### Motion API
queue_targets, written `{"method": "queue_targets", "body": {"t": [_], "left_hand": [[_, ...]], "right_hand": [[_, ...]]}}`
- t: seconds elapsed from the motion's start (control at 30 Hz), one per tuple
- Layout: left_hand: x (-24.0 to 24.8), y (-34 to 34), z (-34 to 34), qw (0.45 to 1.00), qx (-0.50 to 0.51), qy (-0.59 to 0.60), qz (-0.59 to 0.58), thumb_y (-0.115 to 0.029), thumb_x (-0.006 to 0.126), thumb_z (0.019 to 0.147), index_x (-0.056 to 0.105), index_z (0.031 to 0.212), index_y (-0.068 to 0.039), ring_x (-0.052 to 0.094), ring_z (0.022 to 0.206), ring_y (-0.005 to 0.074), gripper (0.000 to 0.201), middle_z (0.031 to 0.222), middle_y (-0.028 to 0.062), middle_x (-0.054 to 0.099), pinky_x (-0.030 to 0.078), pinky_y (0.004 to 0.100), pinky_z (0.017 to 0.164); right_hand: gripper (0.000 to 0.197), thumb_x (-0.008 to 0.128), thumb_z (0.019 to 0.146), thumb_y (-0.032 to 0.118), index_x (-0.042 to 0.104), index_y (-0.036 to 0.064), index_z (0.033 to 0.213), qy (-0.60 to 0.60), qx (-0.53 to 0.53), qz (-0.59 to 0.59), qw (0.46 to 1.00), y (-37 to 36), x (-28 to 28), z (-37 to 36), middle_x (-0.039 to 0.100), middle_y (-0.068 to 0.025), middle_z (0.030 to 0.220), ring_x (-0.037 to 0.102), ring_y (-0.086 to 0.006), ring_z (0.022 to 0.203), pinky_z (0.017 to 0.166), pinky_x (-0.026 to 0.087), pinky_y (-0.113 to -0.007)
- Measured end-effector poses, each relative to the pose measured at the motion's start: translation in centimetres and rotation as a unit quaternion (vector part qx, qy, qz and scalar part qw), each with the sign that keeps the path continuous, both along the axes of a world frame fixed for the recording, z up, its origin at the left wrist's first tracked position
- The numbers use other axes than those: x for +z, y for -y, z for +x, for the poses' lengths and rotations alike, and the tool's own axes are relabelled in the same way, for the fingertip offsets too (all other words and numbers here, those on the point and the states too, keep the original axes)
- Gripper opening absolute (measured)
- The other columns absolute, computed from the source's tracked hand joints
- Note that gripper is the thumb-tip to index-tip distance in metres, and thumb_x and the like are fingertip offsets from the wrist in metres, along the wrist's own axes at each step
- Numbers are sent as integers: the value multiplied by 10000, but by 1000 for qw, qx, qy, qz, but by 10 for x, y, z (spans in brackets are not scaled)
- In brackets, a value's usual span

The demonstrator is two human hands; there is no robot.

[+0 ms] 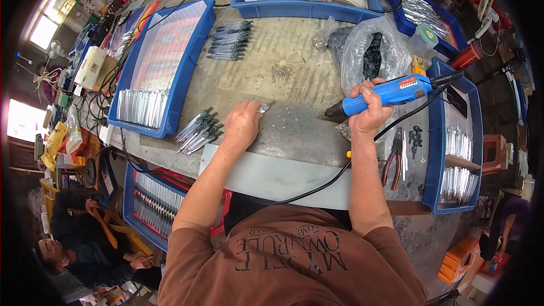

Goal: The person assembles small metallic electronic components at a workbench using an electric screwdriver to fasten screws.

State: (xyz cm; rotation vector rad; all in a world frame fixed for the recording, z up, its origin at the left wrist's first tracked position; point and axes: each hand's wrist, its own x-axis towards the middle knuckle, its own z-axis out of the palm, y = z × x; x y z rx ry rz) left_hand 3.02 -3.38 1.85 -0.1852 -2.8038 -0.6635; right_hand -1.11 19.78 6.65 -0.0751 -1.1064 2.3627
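My right hand (369, 110) grips a blue electric screwdriver (388, 93), its black nose pointing left over the table. My left hand (242, 122) is closed on a slim silver piece with a dark tip (266, 107), mostly hidden by the fingers. Tiny loose screws (288, 118) lie scattered between the two hands, and a denser heap of small parts (281, 73) sits farther back. Beside my left hand is a pile of slim silver pieces with dark ends (198, 131). A second, neater stack of such pieces (229, 41) lies farther off.
Blue trays (180, 93) of silver pieces flank the work mat. A clear bag of black parts (371, 56) stands behind the screwdriver, whose cord (334, 177) loops past my right forearm. Red-handled pliers (392, 161) lie at right. Other people (93, 243) sit around.
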Motion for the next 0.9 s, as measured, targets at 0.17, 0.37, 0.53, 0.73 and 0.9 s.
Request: {"method": "queue_targets", "body": {"t": [0.17,0.37,0.53,0.73,0.9], "left_hand": [[2,-2,-1,998,29,33,37,-105,621,666,547,735,-49,521,769,301,116,762,113,546,422,400,651],[0,-3,-4,993,67,65,73,-119,637,658,557,686,-52,528,770,295,108,758,101,554,424,401,660],[-1,-4,-2,991,84,65,86,-128,642,655,560,692,-59,527,788,286,113,770,88,554,428,398,666],[1,-6,0,991,92,47,86,-83,656,640,571,701,-35,535,780,286,115,777,103,563,425,367,669],[-2,-6,1,995,72,17,73,-91,637,649,561,695,-49,517,762,287,98,754,86,546,425,378,664]], "right_hand": [[321,530,615,11,425,-31,915,-7,6,9,1000,-1,-1,0,460,-94,693,487,-185,531,522,431,-309],[341,541,604,18,421,-28,919,-11,14,23,1000,6,4,3,460,-97,692,488,-186,527,516,432,-306],[353,552,606,16,415,-23,929,-24,56,30,998,35,12,4,476,-88,677,505,-183,516,502,429,-295],[344,560,626,-13,421,-15,941,-58,138,77,986,74,14,-3,505,-74,697,512,-148,546,507,445,-278],[345,559,621,14,429,-17,939,-61,155,125,978,100,13,-10,484,-87,688,505,-176,542,516,431,-301]]}}
